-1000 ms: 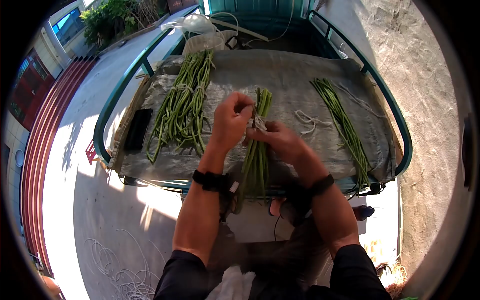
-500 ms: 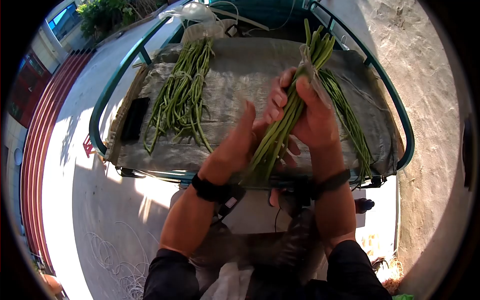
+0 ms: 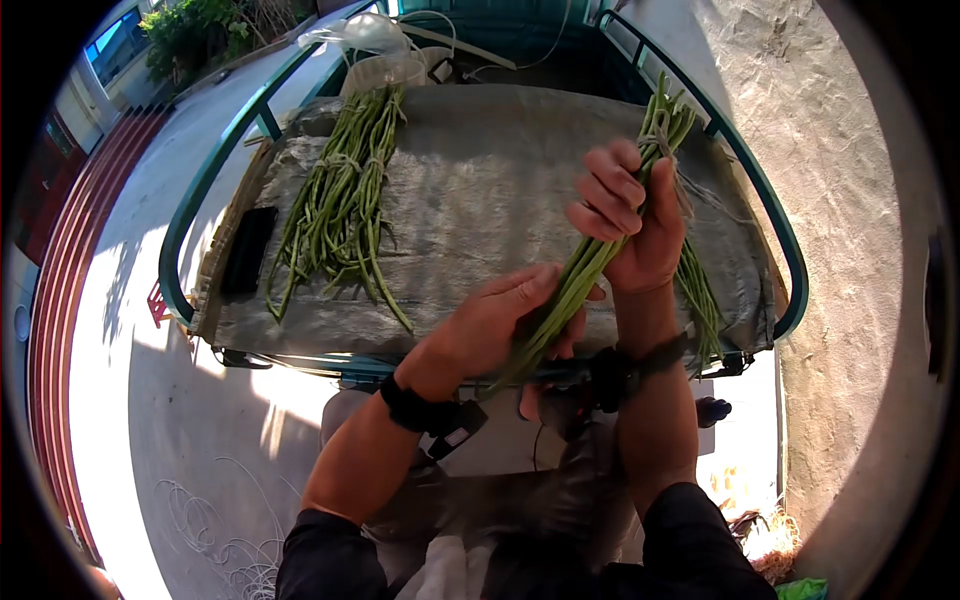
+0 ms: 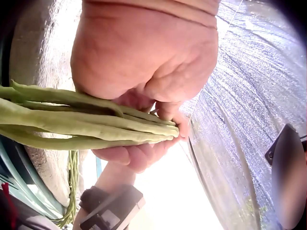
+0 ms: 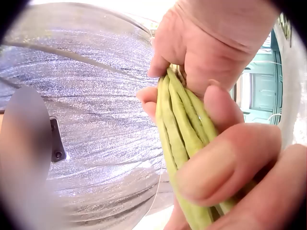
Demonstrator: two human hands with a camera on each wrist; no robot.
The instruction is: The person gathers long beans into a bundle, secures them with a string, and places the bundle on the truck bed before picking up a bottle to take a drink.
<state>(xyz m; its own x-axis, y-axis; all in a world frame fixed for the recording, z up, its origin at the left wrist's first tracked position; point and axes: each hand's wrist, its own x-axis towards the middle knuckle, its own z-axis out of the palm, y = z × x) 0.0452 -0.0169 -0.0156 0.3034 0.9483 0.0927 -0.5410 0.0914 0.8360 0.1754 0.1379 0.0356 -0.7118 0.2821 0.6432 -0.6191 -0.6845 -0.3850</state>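
Observation:
A tied bundle of long green beans (image 3: 572,285) slants above the sheet, its upper end wrapped with pale string (image 3: 662,145). My right hand (image 3: 640,215) grips it below the string, fingers curled round the stems. Lower down, my left hand (image 3: 500,315) has its thumb and fingers round the bundle. The left wrist view has bean ends (image 4: 86,127) lying under my left hand (image 4: 148,52), partly hidden by it. In the right wrist view the beans (image 5: 184,124) run between my right hand (image 5: 240,167) and left hand (image 5: 206,57).
On the grey sheet (image 3: 470,190) of the green-railed cart lie more beans (image 3: 340,200) on the left, another bunch (image 3: 698,290) on the right and a dark phone (image 3: 248,250) near the left edge. A plastic-covered bucket (image 3: 385,70) stands behind.
Both hands were at the string on the bundle. The bundle has since been lifted and tilted to the right; my right hand now grips its upper part, my left its lower part.

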